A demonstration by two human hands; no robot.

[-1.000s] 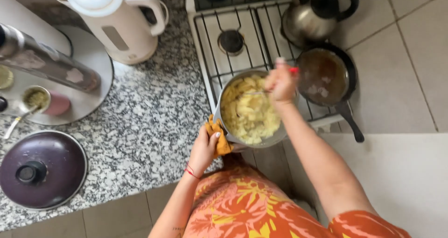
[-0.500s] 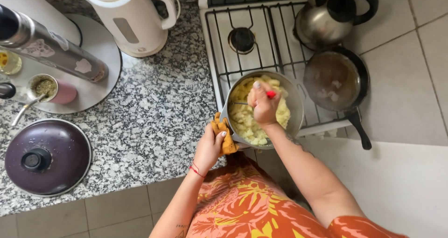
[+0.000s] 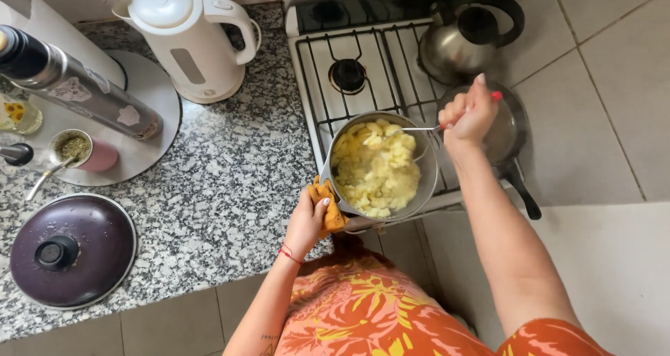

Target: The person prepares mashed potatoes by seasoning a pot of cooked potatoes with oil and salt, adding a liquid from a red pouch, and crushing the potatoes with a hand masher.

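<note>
Stirring is the step I judge to be in hand: the steel pot of pale yellow chunks sits on the front left grate of the white gas stove, at the stove's near edge just beside the speckled granite desk. My right hand is clenched around the red-tipped handle of a metal spoon, out past the pot's right rim, with the bowl end reaching in over the food. My left hand is clamped on a folded orange cloth pressed against the pot's left rim, steadying it. The next move, as I see it, calls for that firm hold on the cloth and a spoon kept low, so nothing slops over the near edge. Behind my right hand a dark frying pan sits partly hidden, a steel kettle beyond it. On the desk stand a white electric kettle, a round dark purple lid lying flat, a tall flask on a grey tray, and a small cup of green herb. Pale tiles cover the floor.
</note>
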